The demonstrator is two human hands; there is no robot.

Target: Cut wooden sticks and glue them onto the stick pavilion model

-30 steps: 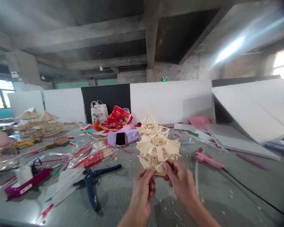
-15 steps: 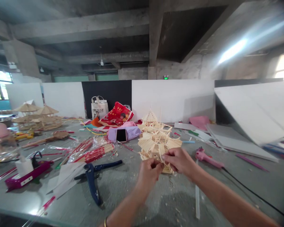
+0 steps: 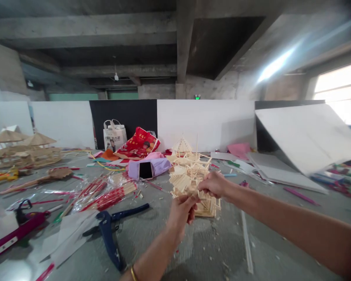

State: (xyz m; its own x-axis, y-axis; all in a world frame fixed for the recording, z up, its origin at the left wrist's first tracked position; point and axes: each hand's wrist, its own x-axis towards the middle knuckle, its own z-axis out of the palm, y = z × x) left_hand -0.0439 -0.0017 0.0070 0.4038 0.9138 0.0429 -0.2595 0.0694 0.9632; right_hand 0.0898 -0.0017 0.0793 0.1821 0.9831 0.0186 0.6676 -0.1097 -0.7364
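A pagoda-like model of thin wooden sticks [image 3: 185, 171] stands upright near the middle of the bench [image 3: 216, 249], its tiers stepping up toward a slatted spire at the far edge side, where white boards [image 3: 204, 125] form a screen. Both bare hands are at its front. The left hand [image 3: 181, 210] has thumb and forefinger drawn together in a pinch low at the model's near side; the right hand [image 3: 214, 185] is curled nearly closed, fingertips just beside the left's. Whether either has hold of a loose stick or of part of the model is too small and too covered to tell.

The model should be very light, stiff along each stick but fragile at the joints (the slatted roof panels look the easiest to snap). The dry wood should not be slippery. To shift the whole, the low base frame at the near side looks the safest hold, taken from both sides; the thin spire and the lone upright stick beside it are poor places to grip. Single sticks call for a light fingertip pinch.

Toward the bench's left side lie a dark-blue hand cutter [image 3: 108, 234] and red-wrapped stick bundles [image 3: 111, 197]; behind them a phone [image 3: 145, 170] rests against lilac cloth [image 3: 161, 166]. A clear strip [image 3: 247, 244] lies to the right, pointing toward the near edge.
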